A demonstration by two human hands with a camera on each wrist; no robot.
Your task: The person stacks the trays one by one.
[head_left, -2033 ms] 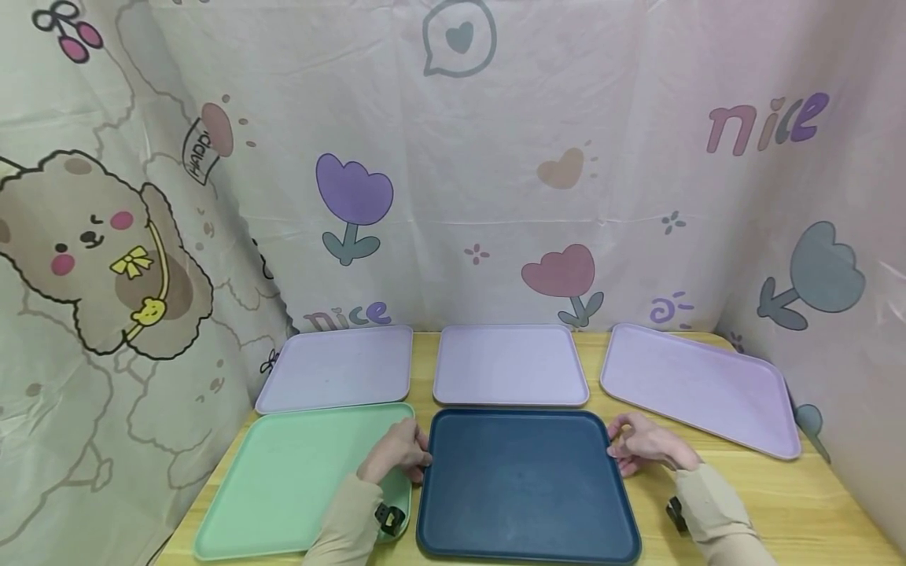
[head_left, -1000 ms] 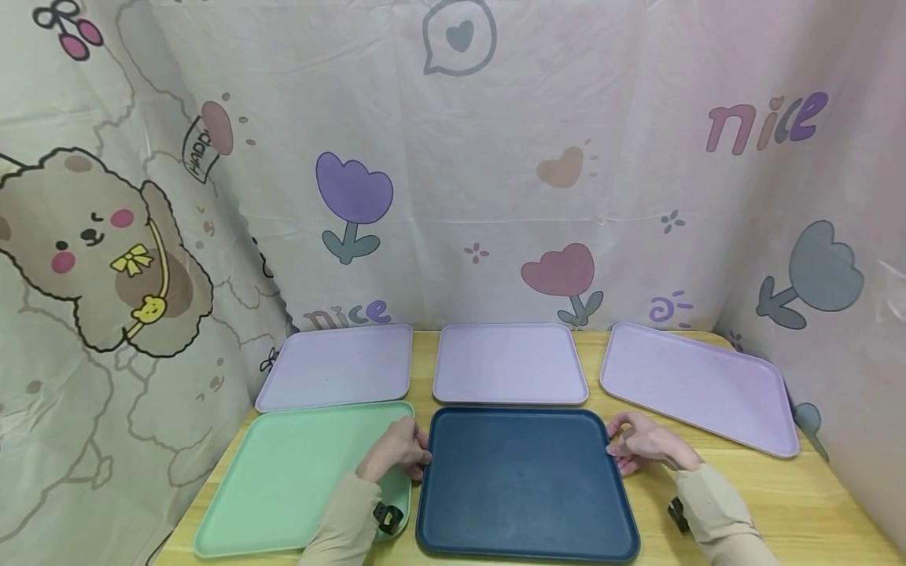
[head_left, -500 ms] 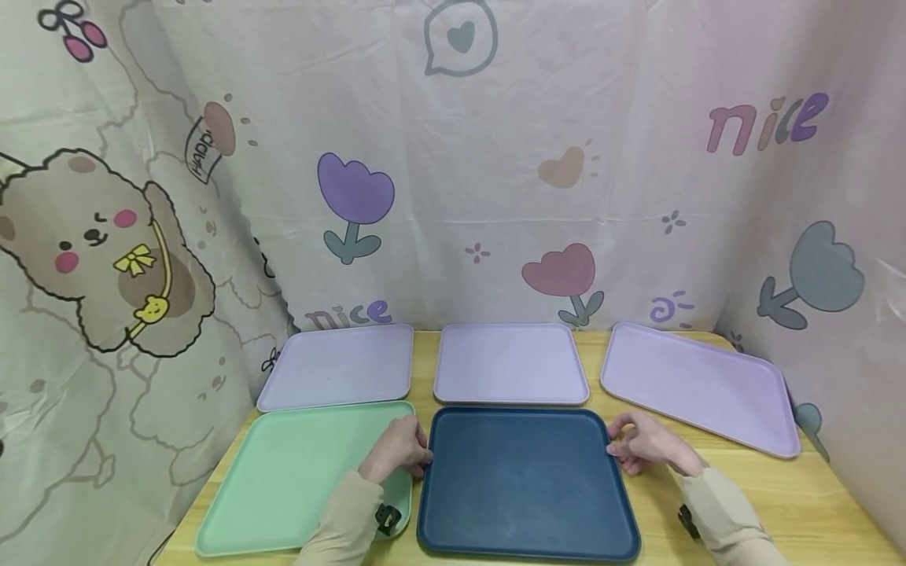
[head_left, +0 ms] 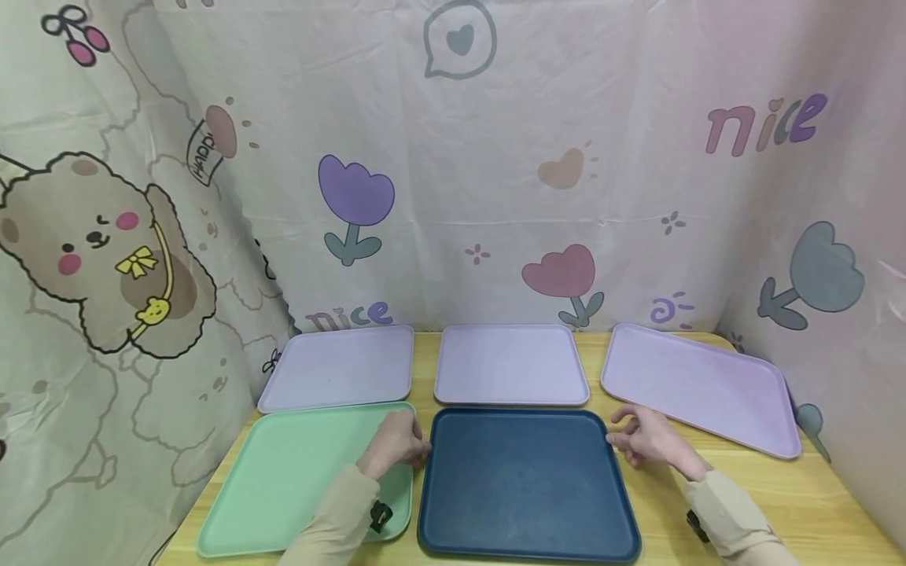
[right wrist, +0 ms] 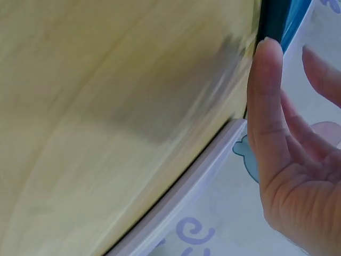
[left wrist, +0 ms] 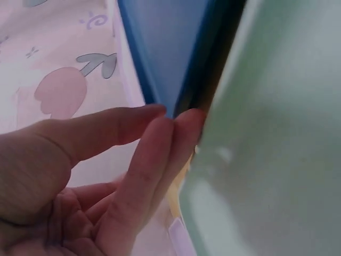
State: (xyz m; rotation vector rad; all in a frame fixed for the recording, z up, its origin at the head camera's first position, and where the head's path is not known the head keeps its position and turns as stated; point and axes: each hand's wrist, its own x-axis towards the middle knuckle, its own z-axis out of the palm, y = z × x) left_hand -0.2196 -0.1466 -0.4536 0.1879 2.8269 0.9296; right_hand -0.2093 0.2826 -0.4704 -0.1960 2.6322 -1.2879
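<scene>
Left hand (head_left: 395, 442) and right hand (head_left: 653, 440) shifted slightly farside since earlier frame; dark blue tray (head_left: 527, 483) between them unmoved. Green tray (head_left: 297, 479) under left sleeve (head_left: 336, 507): low sleeve could catch rim, drag tray askew. Left thumb and fingertips nearly together beside dark blue tray; pinch cannot tell. Lilac trays (head_left: 510, 365) beyond both hands, middle one likely blocking farside slide. Uneven push between hands could skew dark blue tray. Right thumb and finger apart, near its right edge; knuckles could bump slanted lilac tray (head_left: 697, 385) just beyond.
</scene>
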